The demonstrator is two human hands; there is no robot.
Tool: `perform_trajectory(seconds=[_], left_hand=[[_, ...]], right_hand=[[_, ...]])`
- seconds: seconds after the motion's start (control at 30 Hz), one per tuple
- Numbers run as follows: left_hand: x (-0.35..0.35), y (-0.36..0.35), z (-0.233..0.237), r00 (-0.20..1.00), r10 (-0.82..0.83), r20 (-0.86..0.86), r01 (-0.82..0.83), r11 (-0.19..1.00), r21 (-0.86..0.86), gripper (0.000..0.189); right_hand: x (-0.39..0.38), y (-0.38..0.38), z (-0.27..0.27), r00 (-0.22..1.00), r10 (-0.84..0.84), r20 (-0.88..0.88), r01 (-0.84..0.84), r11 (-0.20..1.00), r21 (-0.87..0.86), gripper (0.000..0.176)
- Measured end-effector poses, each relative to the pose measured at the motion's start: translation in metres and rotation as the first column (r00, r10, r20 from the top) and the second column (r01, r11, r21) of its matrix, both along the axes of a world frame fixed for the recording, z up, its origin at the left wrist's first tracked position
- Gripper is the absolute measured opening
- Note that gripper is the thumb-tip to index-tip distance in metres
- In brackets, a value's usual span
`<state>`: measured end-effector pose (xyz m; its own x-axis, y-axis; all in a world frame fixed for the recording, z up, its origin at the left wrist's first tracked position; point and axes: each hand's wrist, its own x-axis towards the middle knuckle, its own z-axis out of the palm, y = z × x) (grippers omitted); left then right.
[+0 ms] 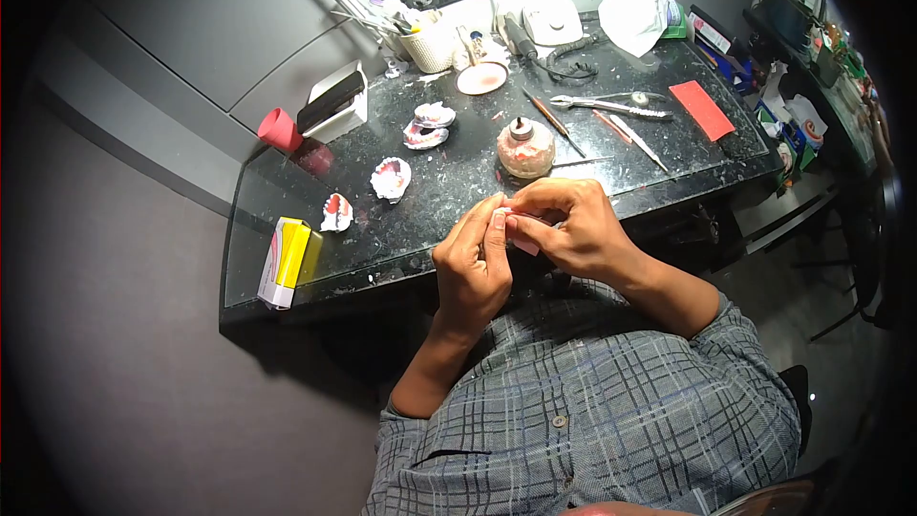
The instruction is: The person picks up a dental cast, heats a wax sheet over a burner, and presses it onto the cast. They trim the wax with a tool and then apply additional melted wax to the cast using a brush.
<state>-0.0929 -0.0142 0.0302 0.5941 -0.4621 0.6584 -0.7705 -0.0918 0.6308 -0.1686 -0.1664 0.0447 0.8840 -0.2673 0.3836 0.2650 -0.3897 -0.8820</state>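
My left hand (474,263) and my right hand (577,229) meet over the front edge of the bench, fingertips pinched together. Between them is a thin pink piece that looks like dental wax (524,246); part of it shows below my right fingers, and the rest is hidden. Just beyond my fingers stands a round spirit burner (525,151) with a metal cap. Farther left lie plaster dental models with pink gums: a stacked pair (427,128), a single arch (391,180) and a smaller one (335,214).
A yellow and white box (286,263) stands at the left front corner, a red cup (279,130) behind it. Pliers (611,106), a brown-handled tool (553,121) and a red wax sheet (702,110) lie right. A tool-filled holder (430,46) and white device (551,17) stand at the back.
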Motion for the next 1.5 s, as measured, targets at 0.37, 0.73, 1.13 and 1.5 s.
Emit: perform_trajectory(seconds=[0.37, 0.73, 1.13, 1.5], left_hand=[[-0.01, -0.007, 0.006, 0.94, -0.176, -0.293, 0.085, 0.95, -0.299, 0.037], [0.013, 0.001, -0.016, 0.968, -0.13, -0.216, 0.091, 0.979, -0.18, 0.03], [0.005, 0.0, -0.009, 0.948, -0.105, -0.302, 0.064, 0.988, -0.143, 0.021], [0.0, -0.001, -0.002, 0.994, 0.079, -0.07, -0.078, 0.997, 0.02, 0.016]], right_hand=[[0.012, -0.003, -0.011, 0.996, 0.085, -0.003, -0.074, 0.886, 0.457, 0.016], [0.007, -0.009, 0.001, 0.981, 0.19, -0.028, -0.177, 0.953, 0.247, 0.023], [0.019, -0.009, -0.01, 0.942, 0.326, -0.075, -0.206, 0.742, 0.638, 0.012], [0.022, -0.008, -0.021, 0.949, 0.296, -0.108, -0.223, 0.872, 0.436, 0.009]])
